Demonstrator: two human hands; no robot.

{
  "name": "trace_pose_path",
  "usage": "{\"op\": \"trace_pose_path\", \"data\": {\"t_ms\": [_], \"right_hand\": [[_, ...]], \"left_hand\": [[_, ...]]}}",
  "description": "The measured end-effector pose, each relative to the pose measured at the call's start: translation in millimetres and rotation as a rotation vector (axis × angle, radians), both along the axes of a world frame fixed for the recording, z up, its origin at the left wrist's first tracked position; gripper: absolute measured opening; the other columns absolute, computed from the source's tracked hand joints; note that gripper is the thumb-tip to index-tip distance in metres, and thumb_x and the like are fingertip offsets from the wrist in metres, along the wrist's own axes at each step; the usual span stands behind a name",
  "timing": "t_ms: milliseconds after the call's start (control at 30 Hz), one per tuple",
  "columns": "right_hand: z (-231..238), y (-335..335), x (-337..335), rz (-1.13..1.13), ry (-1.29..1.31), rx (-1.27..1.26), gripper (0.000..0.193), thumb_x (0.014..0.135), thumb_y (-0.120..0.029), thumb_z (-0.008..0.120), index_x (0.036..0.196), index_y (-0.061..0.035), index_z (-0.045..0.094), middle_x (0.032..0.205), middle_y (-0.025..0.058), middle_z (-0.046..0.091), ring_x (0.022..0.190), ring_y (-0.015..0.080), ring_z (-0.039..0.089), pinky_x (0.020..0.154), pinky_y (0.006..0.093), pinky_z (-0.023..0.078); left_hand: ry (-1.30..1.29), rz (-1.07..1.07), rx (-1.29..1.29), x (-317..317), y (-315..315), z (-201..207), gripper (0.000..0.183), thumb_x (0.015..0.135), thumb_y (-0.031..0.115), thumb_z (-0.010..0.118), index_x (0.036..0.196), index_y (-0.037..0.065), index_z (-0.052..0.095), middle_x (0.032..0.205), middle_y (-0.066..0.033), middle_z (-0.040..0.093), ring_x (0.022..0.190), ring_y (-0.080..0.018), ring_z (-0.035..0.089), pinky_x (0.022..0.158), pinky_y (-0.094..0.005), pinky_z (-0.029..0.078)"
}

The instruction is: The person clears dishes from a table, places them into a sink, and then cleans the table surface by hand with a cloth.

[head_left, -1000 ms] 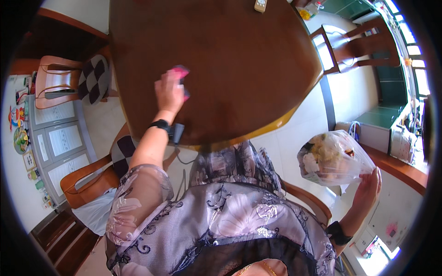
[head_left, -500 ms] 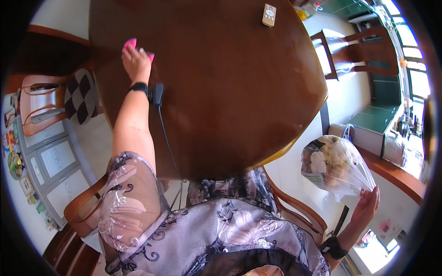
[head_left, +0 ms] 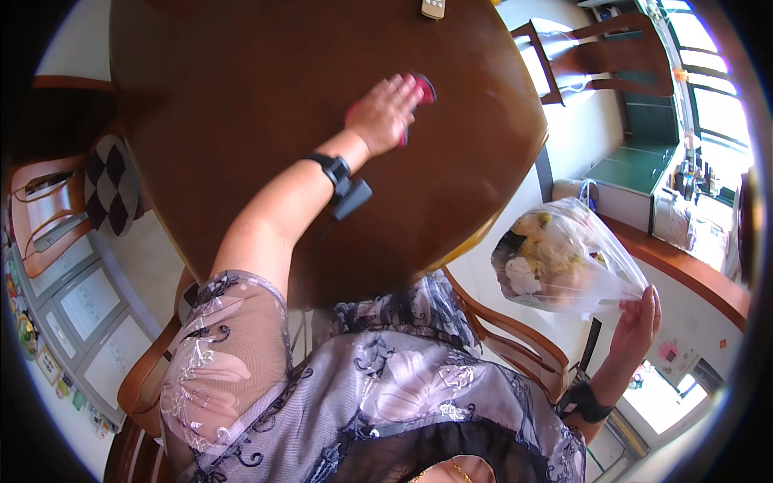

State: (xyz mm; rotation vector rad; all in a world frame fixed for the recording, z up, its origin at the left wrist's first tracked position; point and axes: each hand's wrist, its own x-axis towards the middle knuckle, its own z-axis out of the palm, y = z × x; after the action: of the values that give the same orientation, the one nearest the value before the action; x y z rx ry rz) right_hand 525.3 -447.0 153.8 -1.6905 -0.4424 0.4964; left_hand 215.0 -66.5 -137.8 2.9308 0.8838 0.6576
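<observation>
My left hand (head_left: 380, 117) presses down over a bunched pink cloth (head_left: 424, 90) on the brown dining table (head_left: 322, 48). Parts of the cloth stick out beyond the fingertips and by the palm; the rest is hidden under the hand. Off the table's right side, my right hand (head_left: 638, 320) is closed on the gathered neck of a thin clear plastic bag (head_left: 616, 262). The bag bulges with pale yellowish and brownish contents that I cannot make out exactly. A black band with a dark box on a cable is strapped at my left wrist.
A light-coloured remote control (head_left: 433, 8) lies at the table's far side. A wooden chair (head_left: 612, 60) stands beyond the right edge, and another with a checkered seat (head_left: 109, 185) on the left. Behind the bag runs a brown-edged ledge (head_left: 684, 270).
My left hand has swept the pink cloth rightward across the table, from the left edge toward the middle. My right hand keeps its hold on the bag. The whole view has shifted slightly.
</observation>
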Motion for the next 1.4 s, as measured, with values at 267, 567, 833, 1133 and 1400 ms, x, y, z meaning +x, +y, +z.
{"op": "trace_pose_path", "data": {"t_ms": [267,567,833,1133,1400], "right_hand": [[-9,31,9,0.084,0.009,0.009,0.026,0.094,-0.011,0.059,0.115,0.0047,0.060,0.078,0.0077,0.063,0.064,0.0075,0.052,0.063,0.0223,0.044],[1,59,-12,0.234,-0.349,0.095,0.030,0.091,-0.010,0.057,0.115,0.0073,0.060,0.085,0.0102,0.065,0.087,0.0166,0.065,0.075,0.0254,0.051],[17,86,-49,0.568,-0.069,-0.175,0.018,0.085,-0.012,0.059,0.082,0.0049,0.057,0.081,0.0066,0.059,0.079,0.0105,0.053,0.073,0.0243,0.041],[17,80,-50,0.607,-0.103,-0.152,0.024,0.083,-0.008,0.058,0.099,0.0084,0.064,0.093,0.0126,0.065,0.092,0.0180,0.057,0.081,0.0306,0.045],[18,84,-44,0.533,-0.039,-0.164,0.012,0.085,-0.006,0.058,0.087,0.0055,0.062,0.086,0.0058,0.062,0.074,0.0079,0.049,0.069,0.0215,0.039]], "left_hand": [[-0.141,-0.354,-0.890,20,-200,-41,0.041,0.091,0.011,0.052,0.132,0.006,0.053,0.133,-0.0128,0.054,0.121,-0.0302,0.052,0.104,-0.0401,0.040],[-1.210,-1.026,-3.112,80,-197,-3,0.057,0.101,0.052,0.030,0.135,0.010,0.049,0.117,-0.0092,0.062,0.105,-0.0231,0.061,0.101,-0.0410,0.045],[-1.225,-0.672,-2.964,105,-191,27,0.048,0.102,0.039,0.042,0.137,0.007,0.044,0.123,-0.0052,0.055,0.109,-0.0142,0.056,0.097,-0.0320,0.049],[-1.172,-0.610,-2.806,87,-131,44,0.070,0.096,0.062,0.031,0.134,0.007,0.049,0.128,-0.0101,0.058,0.111,-0.0211,0.059,0.098,-0.0365,0.048],[-1.137,-0.417,-2.602,87,-139,47,0.058,0.099,0.057,0.033,0.114,0.007,0.059,0.114,-0.0091,0.064,0.102,-0.0199,0.061,0.094,-0.0368,0.049]]}}
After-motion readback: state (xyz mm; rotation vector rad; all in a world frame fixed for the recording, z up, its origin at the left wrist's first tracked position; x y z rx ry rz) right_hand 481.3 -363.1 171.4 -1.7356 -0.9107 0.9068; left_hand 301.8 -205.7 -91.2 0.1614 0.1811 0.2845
